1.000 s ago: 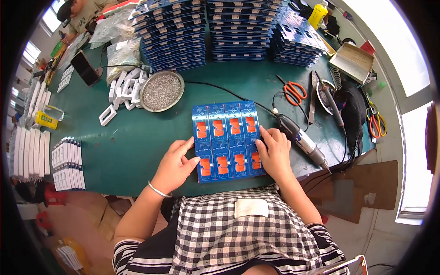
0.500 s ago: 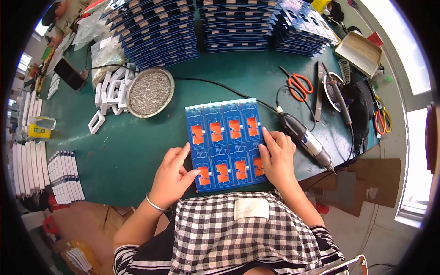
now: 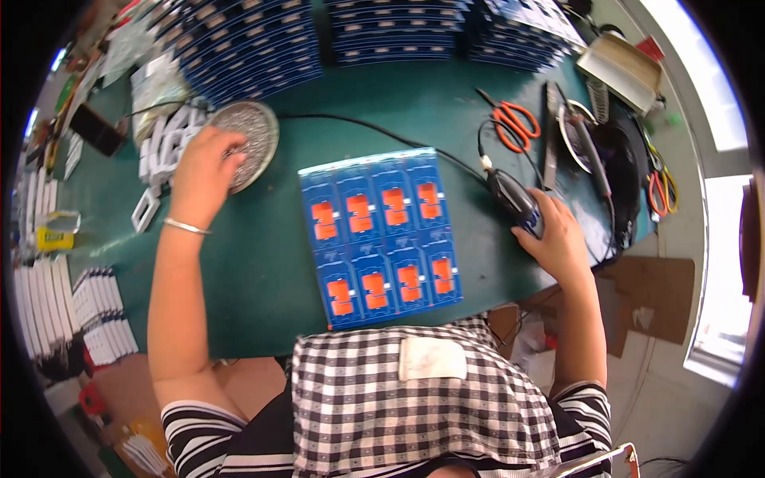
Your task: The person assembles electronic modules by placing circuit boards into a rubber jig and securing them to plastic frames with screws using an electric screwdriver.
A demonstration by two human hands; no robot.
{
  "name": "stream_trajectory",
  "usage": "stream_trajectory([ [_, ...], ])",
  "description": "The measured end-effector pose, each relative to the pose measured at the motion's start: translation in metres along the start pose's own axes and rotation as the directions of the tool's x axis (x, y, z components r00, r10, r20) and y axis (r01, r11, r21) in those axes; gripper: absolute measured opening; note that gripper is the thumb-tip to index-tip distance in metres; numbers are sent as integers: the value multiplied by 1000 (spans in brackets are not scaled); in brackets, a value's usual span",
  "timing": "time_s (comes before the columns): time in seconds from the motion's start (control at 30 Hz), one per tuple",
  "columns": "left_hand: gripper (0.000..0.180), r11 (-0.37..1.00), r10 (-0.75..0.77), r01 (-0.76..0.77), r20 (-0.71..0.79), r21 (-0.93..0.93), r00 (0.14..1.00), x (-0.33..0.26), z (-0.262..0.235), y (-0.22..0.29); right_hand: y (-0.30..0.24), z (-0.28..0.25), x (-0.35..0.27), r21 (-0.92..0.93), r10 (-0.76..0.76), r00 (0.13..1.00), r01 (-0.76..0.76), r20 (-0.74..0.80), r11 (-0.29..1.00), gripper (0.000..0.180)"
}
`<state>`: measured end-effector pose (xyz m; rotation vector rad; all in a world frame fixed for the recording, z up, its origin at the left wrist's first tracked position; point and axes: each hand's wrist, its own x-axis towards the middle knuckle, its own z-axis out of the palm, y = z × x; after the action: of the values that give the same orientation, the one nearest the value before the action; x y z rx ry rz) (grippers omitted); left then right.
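At the bowl of small silvery metal parts, perhaps screws, my left hand reaches over the near left rim. Its fingers are bent, with a gap between thumb and forefinger, and nothing shows between them. My right hand is wrapped round a dark, corded electric screwdriver lying on the table at the right; its lower part is hidden under the hand. Between my hands, untouched, a blue circuit board panel with several orange rectangles lies flat near the table's front edge.
White plastic frames pile left of the bowl. Tall stacks of blue boards stand along the back. Orange-handled scissors, a soldering iron and an open box lie right. A black cable crosses behind the panel.
Both hands have left the panel. My left hand has moved up and left to the bowl; my right has moved right and taken hold of the electric screwdriver. The whole view has shifted slightly.
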<state>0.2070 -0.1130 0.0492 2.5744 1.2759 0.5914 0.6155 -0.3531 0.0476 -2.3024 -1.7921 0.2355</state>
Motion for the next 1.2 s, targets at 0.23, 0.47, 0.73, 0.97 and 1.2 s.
stream_trajectory([
  [0.23,8,993,-97,96,-1,-72,995,10,-2,4,4,-54,-13,964,217,965,92,-149,251,64],
  [0.47,8,945,-191,181,-9,-272,982,-18,-3,70,-1,-29,1,751,79,973,218,-217,-623,66],
  [0.73,15,799,465,-360,115,-482,878,-59,39,187,-32,-23,-16,797,197,926,377,-322,-471,71],
  [0.97,18,812,480,-385,126,-439,868,-64,63,213,-30,-8,-41,784,172,851,525,-497,-330,77],
  [1.2,20,833,451,-329,203,-445,869,-58,74,220,-25,0,-37,725,146,852,508,-503,-465,71],
])
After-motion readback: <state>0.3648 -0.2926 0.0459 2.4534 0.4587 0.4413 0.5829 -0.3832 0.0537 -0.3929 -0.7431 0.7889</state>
